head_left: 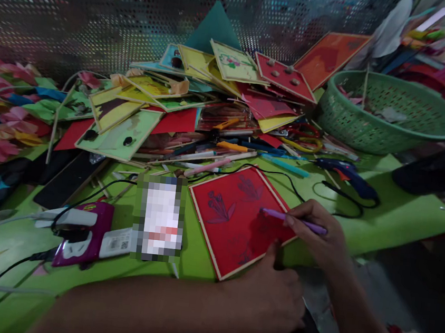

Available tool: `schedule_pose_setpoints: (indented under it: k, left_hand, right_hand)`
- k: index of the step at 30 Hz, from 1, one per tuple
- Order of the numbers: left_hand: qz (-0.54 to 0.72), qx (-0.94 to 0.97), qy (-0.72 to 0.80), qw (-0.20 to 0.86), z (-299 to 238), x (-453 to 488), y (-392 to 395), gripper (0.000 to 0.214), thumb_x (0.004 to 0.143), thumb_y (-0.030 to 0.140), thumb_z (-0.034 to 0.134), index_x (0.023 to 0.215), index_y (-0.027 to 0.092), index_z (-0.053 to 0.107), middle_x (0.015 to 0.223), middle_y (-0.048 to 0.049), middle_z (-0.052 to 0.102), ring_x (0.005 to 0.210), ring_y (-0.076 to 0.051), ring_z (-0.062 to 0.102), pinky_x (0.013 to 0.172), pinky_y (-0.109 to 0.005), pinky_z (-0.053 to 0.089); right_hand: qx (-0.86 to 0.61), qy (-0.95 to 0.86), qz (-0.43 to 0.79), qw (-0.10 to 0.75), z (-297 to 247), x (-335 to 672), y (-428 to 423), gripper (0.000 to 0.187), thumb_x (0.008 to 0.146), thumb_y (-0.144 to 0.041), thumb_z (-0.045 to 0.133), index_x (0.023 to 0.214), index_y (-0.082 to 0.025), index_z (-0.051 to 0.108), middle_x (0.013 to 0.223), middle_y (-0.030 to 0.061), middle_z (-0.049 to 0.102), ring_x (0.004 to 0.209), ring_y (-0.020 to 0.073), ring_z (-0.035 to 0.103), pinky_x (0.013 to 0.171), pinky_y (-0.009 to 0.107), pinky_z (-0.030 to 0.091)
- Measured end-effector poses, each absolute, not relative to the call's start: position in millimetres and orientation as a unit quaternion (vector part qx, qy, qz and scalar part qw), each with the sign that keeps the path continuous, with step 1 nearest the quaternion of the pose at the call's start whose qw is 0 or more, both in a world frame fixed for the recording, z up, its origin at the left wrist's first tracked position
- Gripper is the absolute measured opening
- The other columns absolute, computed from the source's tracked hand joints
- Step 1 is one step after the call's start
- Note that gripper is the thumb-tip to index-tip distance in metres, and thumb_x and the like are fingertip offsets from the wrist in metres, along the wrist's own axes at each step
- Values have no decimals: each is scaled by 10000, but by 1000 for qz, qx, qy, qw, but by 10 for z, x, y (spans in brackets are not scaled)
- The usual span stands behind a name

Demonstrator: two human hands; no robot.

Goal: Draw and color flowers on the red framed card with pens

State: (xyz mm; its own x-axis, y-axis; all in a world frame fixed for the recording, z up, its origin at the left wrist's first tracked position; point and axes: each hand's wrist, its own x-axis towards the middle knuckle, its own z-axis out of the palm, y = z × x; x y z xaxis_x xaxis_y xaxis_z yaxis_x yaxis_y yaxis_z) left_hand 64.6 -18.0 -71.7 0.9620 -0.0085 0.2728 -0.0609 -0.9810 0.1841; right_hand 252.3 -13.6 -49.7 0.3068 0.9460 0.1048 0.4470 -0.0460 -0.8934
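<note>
A red card with a pale frame and drawn flowers lies on the green table. My right hand pinches a purple pen, its tip over the card's right side. My left hand rests curled at the card's near corner, pressing on its edge; its fingers are partly hidden.
A heap of framed colourful cards and pens fills the middle. A green basket stands at the back right, a blue glue gun and its cord beside it. A purple power strip with cables and paper flowers sit on the left.
</note>
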Motion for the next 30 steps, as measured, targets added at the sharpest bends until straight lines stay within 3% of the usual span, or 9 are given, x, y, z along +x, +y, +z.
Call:
schedule_pose_setpoints:
  k: [5, 11, 16, 22, 30]
  left_hand:
    - [150, 984, -14, 91, -776, 659, -199, 316, 1035, 356, 498, 926, 200, 750, 897, -32, 700, 877, -171, 633, 1131, -722, 411]
    - [147, 984, -18, 103, -763, 657, -198, 322, 1029, 360, 505, 917, 183, 750, 876, -35, 696, 861, -184, 633, 1089, -727, 453]
    - [144, 985, -18, 93, -731, 644, -178, 329, 1039, 365, 493, 936, 198, 757, 904, -36, 708, 880, -172, 645, 1136, -700, 426]
    - [137, 986, -17, 94, -687, 628, -169, 349, 1053, 366, 468, 964, 198, 760, 932, -28, 723, 907, -175, 660, 1171, -691, 400]
    - [136, 987, -13, 86, -709, 633, -180, 338, 1050, 358, 472, 946, 209, 757, 895, -14, 697, 876, -155, 640, 1148, -691, 423]
  right_hand:
    - [-678, -514, 262, 456, -491, 2519, -146, 173, 819, -346, 763, 746, -238, 649, 592, -13, 627, 498, 141, 529, 461, 265, 368]
    - [-671, -525, 270, 449, -509, 2524, -134, 167, 834, -360, 760, 767, -241, 664, 637, 7, 680, 538, 161, 586, 497, 273, 426]
    - [-679, -516, 252, 457, -518, 2524, -134, 172, 822, -351, 758, 740, -250, 644, 577, -13, 619, 480, 147, 515, 450, 273, 372]
    - [-672, -517, 262, 461, -513, 2518, -129, 151, 835, -342, 754, 767, -250, 655, 625, 0, 662, 517, 159, 572, 474, 274, 411]
    - [-676, -509, 261, 465, -477, 2507, -133, 175, 802, -336, 762, 723, -253, 630, 566, -22, 576, 478, 140, 476, 443, 273, 338]
